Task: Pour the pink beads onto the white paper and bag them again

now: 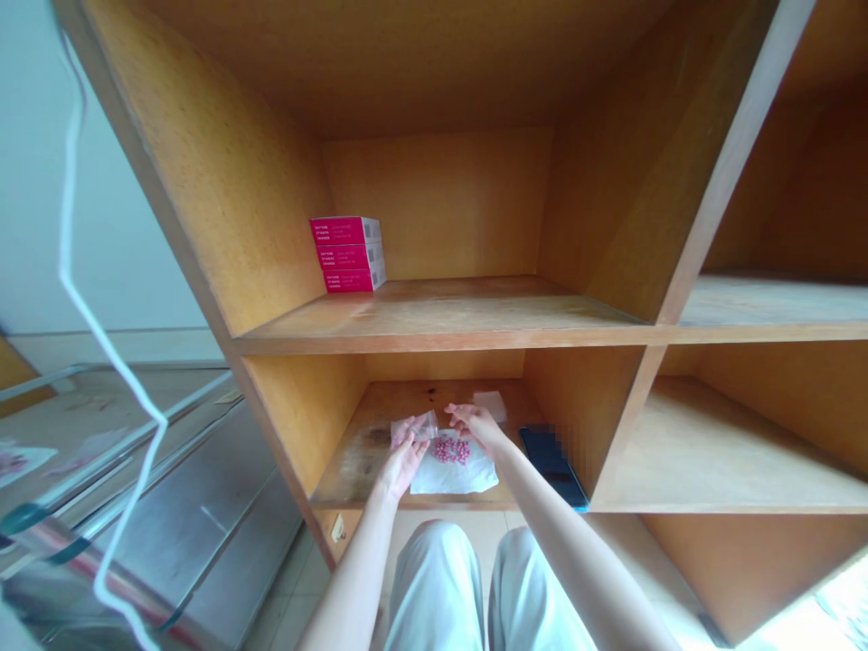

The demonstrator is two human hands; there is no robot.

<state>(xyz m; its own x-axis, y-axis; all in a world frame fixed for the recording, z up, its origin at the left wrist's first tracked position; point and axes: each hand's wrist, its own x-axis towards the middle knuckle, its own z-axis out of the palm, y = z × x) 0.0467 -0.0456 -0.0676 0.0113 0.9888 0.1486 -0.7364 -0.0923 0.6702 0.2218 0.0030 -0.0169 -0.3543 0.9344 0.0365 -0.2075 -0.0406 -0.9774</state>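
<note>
My left hand (pixel 405 458) pinches a small clear plastic bag (pixel 414 426) at its fingertips, low in the wooden shelf compartment. My right hand (pixel 473 425) hovers just beside the bag, its fingers apart and holding nothing. Under both hands lies a sheet of white paper (pixel 462 472) with a heap of small pink round tablets (pixel 452 450) on it. A small white paper square (pixel 490 405) lies behind my right hand, near the compartment's back.
Three stacked pink boxes (pixel 348 255) stand on the shelf above. A dark smartphone (pixel 551 464) lies to the right of the paper. A white cable (pixel 71 271) hangs at far left, beside a metal table (pixel 169 506). My knees show below the shelf.
</note>
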